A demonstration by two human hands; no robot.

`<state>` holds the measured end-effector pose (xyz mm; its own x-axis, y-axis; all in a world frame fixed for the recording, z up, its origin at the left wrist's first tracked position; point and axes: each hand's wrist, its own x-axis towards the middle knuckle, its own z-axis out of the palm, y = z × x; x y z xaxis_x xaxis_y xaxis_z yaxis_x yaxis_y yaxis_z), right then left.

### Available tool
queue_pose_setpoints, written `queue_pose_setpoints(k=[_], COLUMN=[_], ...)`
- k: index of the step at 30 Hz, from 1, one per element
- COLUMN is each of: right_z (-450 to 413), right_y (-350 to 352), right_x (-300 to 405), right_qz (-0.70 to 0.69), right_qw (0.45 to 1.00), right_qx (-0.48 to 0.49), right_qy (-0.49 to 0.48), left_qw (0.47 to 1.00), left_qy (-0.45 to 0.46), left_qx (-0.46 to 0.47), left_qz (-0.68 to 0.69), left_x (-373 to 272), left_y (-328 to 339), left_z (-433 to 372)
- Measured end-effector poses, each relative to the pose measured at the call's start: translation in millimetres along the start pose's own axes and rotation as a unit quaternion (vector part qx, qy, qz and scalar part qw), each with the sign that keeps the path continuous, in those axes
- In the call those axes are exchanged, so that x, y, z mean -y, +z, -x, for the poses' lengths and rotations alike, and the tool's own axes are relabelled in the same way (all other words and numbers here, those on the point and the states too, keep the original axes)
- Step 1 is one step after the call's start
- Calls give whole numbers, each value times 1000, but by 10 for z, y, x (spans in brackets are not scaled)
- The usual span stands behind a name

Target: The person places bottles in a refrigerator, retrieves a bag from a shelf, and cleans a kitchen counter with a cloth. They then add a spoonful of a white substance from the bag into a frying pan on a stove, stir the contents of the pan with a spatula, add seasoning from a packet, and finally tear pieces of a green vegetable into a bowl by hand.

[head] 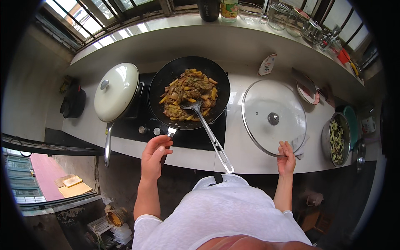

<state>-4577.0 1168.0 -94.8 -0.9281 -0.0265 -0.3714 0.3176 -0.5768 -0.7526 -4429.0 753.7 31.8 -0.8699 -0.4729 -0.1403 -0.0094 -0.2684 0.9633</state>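
A black wok [159, 90] of cooked meat and yellow strips [190, 93] stands on the black stove. A metal spatula [212, 134] rests in the food, its slotted handle hanging over the wok's rim towards me. My left hand [157, 153] is beside the wok's handle, fingers loosely curled; whether it touches the handle is hidden. At the right, my right hand [286, 157] is at the near edge of a large glass lid [265, 134] with a metal rim and a dark knob, fingertips against the rim. A whitish cloth [300, 147] shows behind the lid.
A cream-lidded pan [117, 90] stands left on the stove [187, 140]. Right of the glass lid are a cleaver [304, 79] over a plate [307, 95] and a metal bowl of cut vegetables [337, 139]. A small packet [267, 64] stands behind; glass jars [278, 17] line the ledge.
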Motion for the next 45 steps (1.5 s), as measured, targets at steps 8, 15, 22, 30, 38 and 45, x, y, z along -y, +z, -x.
queue_pose_setpoints(k=[8,15,22,30,38,45], right_z=[133,73,39,168,249,214], right_y=[1295,2149,1994,1119,539,528], right_x=[404,39,-98,-70,-44,-130], right_qz=[-39,-131,-62,-41,-40,-1], right_qw=[947,843,899,974,992,989], right_qx=[317,490,417,198,97,127], right_qy=[13,176,120,107,76,80], left_qw=[973,912,984,694,676,680], left_qy=[-46,-23,170,278,224,210], left_qx=[185,187,-42,-25,0,-1], left_qz=[129,363,-38,-664,-702,-703], left_x=[-197,-450,-1200,-418,63,103], left_y=[677,941,537,738,681,735], left_z=[-801,-1035,-1285,-1960,-2298,-2273])
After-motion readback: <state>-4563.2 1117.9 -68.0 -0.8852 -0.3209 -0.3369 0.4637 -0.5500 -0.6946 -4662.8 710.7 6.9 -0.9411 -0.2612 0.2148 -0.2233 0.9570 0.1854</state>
